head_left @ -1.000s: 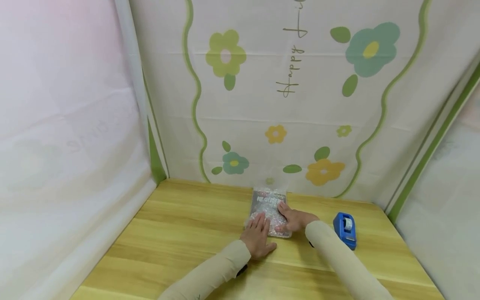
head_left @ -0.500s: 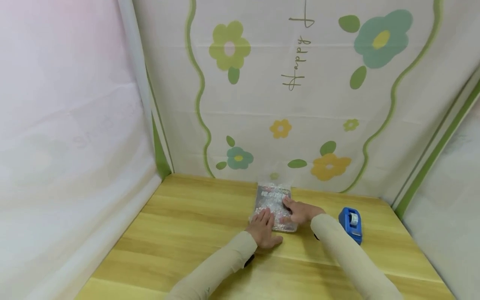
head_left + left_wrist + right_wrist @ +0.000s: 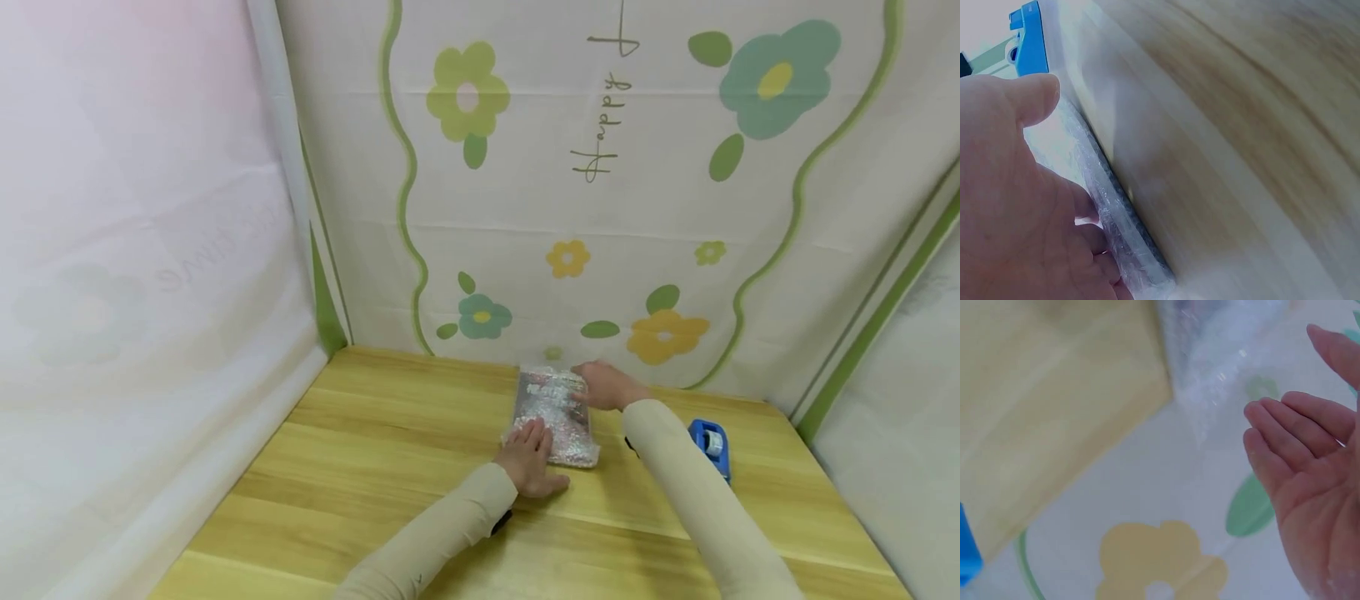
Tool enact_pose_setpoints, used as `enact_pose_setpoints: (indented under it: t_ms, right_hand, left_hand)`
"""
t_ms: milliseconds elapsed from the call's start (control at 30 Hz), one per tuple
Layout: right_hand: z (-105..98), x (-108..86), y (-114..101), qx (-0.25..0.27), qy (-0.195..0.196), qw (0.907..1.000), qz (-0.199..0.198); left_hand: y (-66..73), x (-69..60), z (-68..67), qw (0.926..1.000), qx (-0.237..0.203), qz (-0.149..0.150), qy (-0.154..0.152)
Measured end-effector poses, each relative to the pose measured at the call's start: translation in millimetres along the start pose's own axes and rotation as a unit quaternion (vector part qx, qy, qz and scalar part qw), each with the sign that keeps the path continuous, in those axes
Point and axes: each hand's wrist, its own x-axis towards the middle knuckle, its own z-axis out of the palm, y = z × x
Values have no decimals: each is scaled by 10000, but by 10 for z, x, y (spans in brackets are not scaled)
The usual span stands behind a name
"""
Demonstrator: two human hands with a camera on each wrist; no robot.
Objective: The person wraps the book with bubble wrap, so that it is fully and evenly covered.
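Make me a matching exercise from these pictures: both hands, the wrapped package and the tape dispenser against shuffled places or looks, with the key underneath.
Column one
1. Left hand
2. Right hand
3. Wrapped package
4. Tape dispenser

Column two (head view)
A. Flat and shiny, on the tabletop
B. At the package's far right corner
C. Blue, partly hidden by a sleeve
D. Over the package's near left corner

Pairs: 1-D, 2-B, 3-A, 4-C

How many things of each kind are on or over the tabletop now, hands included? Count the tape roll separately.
Hands: 2 (left hand, right hand)
Wrapped package: 1
Blue tape dispenser: 1
Tape roll, in the dispenser: 1
Total: 5
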Motion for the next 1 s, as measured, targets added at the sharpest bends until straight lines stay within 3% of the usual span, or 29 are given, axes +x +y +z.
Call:
enact_pose_setpoints:
  t_ms: [267, 433, 667, 833, 1000]
  right_hand:
    - [-342, 154, 18, -196, 985, 9949, 91]
    - [-422, 236, 41, -21, 1210, 9921, 337]
    - [-355, 382, 135, 232, 1363, 9892, 481]
    - [-263, 507, 188, 424, 1668, 9845, 351]
    - [-190, 630, 196, 721, 1688, 9825, 331]
  left_hand:
    - [-9, -15, -28, 9999, 10, -81, -152]
    - [-1, -9, -33, 9997, -18, -91, -211]
    - [22, 26, -10, 9995, -41, -77, -311]
    - [36, 22, -12, 9996, 69, -106, -248]
    - [16, 29, -27, 9996, 30, -182, -215]
